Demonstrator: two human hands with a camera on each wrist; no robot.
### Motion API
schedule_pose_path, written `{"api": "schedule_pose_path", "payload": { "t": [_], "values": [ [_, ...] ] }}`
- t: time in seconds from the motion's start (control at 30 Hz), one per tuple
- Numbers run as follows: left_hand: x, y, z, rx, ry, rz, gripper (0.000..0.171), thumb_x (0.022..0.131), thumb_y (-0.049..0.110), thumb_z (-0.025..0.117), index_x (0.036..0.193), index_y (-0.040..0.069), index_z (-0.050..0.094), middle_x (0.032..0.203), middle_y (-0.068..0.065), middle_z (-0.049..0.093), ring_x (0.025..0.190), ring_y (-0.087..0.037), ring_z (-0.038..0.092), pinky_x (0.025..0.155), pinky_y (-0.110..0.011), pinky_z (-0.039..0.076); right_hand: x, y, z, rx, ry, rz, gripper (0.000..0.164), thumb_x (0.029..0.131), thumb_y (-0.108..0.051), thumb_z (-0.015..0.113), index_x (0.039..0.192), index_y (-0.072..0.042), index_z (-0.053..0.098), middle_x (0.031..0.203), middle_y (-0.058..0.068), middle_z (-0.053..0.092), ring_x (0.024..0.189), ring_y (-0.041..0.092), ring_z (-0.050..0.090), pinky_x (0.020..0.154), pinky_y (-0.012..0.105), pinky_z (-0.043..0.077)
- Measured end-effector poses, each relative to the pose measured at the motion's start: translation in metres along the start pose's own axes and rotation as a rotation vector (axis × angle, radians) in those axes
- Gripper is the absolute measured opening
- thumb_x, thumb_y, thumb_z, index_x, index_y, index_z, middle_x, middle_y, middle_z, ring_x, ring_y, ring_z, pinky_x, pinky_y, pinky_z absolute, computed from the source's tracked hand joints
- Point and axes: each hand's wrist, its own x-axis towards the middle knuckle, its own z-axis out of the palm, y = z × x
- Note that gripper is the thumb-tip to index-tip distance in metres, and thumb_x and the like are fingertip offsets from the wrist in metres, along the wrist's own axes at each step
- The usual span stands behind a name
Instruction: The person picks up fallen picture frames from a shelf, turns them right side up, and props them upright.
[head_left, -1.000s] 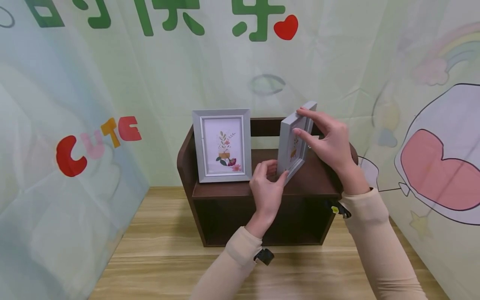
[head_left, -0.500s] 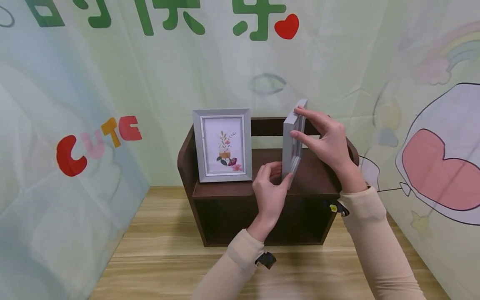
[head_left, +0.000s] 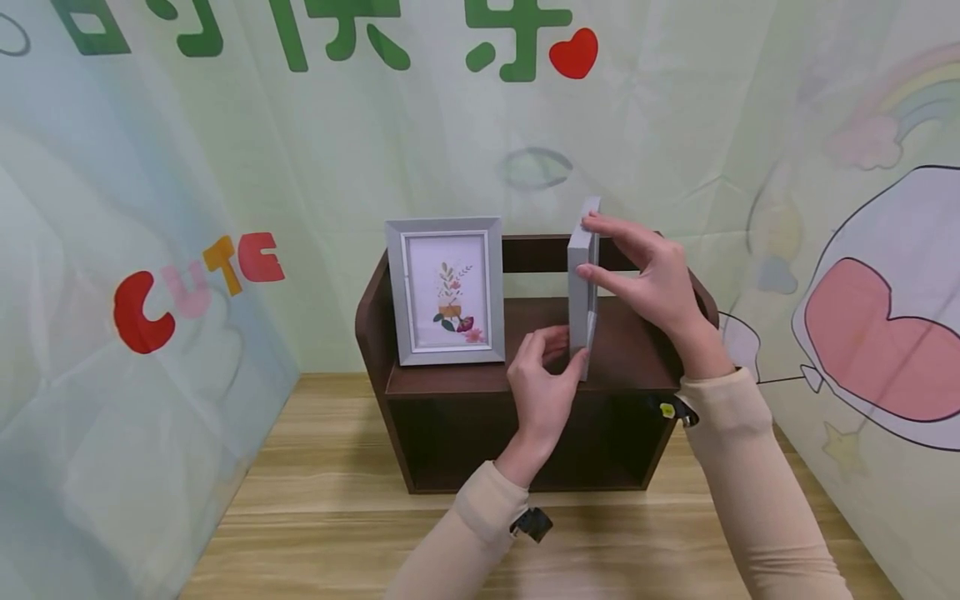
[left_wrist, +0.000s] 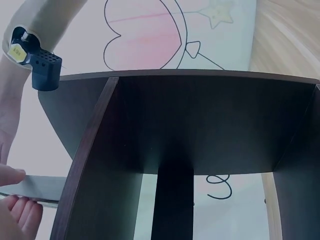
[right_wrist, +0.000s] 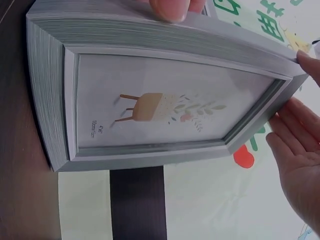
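Observation:
A silver-grey picture frame point(head_left: 581, 287) stands nearly edge-on to the head camera, over the right half of a dark brown shelf's top board point(head_left: 637, 350). My left hand point(head_left: 542, 387) pinches its lower near edge between thumb and fingers. Higher up, my right hand point(head_left: 651, 279) holds the top part with thumb and fingers spread across it. In the right wrist view the frame's face point(right_wrist: 150, 107) shows a printed plant in an orange pot on legs. A matching picture frame point(head_left: 495, 333) with a floral print stands upright on the left of the board, facing the camera.
The shelf unit point(head_left: 397, 475) has raised sides, a back rail point(head_left: 532, 254) and an open lower compartment point(head_left: 517, 442). It stands on a wood-grain table point(head_left: 322, 517). Printed cloth walls point(head_left: 337, 150) enclose the back and both sides.
The held frame has turned until it is almost edge-on, its print going out of the head view. Its top has swung left, and both hands have shifted slightly with it.

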Motion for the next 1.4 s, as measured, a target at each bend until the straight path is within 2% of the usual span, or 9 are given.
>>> {"api": "schedule_pose_path", "payload": {
  "t": [0.33, 0.5, 0.67, 0.73, 0.9, 1.1, 1.4],
  "values": [
    [-0.002, 0.003, 0.003, -0.050, -0.025, 0.037, 0.029, 0.077, 0.009, 0.078, 0.103, 0.003, 0.067, 0.097, -0.013, 0.064, 0.090, -0.023, 0.066, 0.082, -0.034, 0.056, 0.002, 0.005, -0.007, 0.098, -0.085, 0.042, 0.046, 0.078, 0.010, 0.070, 0.122, 0.010, 0.057, 0.128, 0.024, 0.057, 0.125, 0.019, 0.053, 0.107, 0.025, 0.038],
    [-0.003, 0.003, 0.005, -0.037, -0.045, 0.052, 0.027, 0.078, 0.007, 0.077, 0.104, 0.003, 0.068, 0.097, -0.012, 0.064, 0.091, -0.021, 0.066, 0.083, -0.027, 0.055, 0.003, 0.009, -0.009, 0.178, -0.106, 0.052, 0.044, 0.080, 0.010, 0.067, 0.123, 0.012, 0.056, 0.130, 0.021, 0.057, 0.126, 0.018, 0.052, 0.108, 0.025, 0.037],
    [-0.005, 0.001, 0.004, -0.035, -0.051, 0.048, 0.024, 0.081, 0.006, 0.074, 0.104, 0.003, 0.068, 0.099, -0.013, 0.064, 0.091, -0.022, 0.066, 0.084, -0.031, 0.056, 0.003, 0.012, -0.012, 0.239, -0.120, 0.050, 0.044, 0.080, 0.010, 0.066, 0.123, 0.011, 0.056, 0.131, 0.018, 0.057, 0.127, 0.018, 0.051, 0.109, 0.026, 0.036],
    [-0.005, 0.000, 0.003, -0.018, -0.044, 0.042, 0.023, 0.082, 0.004, 0.072, 0.104, 0.002, 0.068, 0.099, -0.012, 0.064, 0.091, -0.022, 0.065, 0.084, -0.032, 0.056, 0.003, 0.013, -0.012, 0.244, -0.120, 0.047, 0.044, 0.080, 0.011, 0.067, 0.122, 0.011, 0.056, 0.131, 0.017, 0.057, 0.127, 0.018, 0.051, 0.109, 0.026, 0.036],
    [-0.006, -0.004, 0.001, 0.041, -0.046, 0.020, 0.022, 0.082, 0.002, 0.071, 0.104, 0.001, 0.067, 0.098, -0.010, 0.063, 0.091, -0.018, 0.065, 0.083, -0.025, 0.055, 0.002, 0.013, -0.012, 0.247, -0.112, 0.049, 0.044, 0.079, 0.010, 0.067, 0.122, 0.011, 0.057, 0.131, 0.017, 0.058, 0.126, 0.018, 0.052, 0.109, 0.025, 0.036],
    [-0.007, -0.005, 0.003, 0.091, -0.063, -0.007, 0.021, 0.080, 0.001, 0.072, 0.101, 0.002, 0.068, 0.094, -0.009, 0.063, 0.088, -0.018, 0.065, 0.079, -0.024, 0.055, 0.002, 0.013, -0.011, 0.226, -0.108, 0.043, 0.043, 0.080, 0.009, 0.067, 0.122, 0.011, 0.056, 0.131, 0.019, 0.057, 0.126, 0.018, 0.052, 0.108, 0.025, 0.037],
    [-0.006, -0.003, 0.007, 0.089, -0.080, -0.048, 0.021, 0.080, -0.001, 0.071, 0.100, 0.005, 0.068, 0.094, -0.009, 0.062, 0.087, -0.019, 0.064, 0.079, -0.025, 0.055, 0.002, 0.013, -0.010, 0.210, -0.111, 0.045, 0.043, 0.081, 0.008, 0.066, 0.123, 0.012, 0.056, 0.131, 0.019, 0.057, 0.126, 0.019, 0.052, 0.109, 0.026, 0.036]
  ]
}}
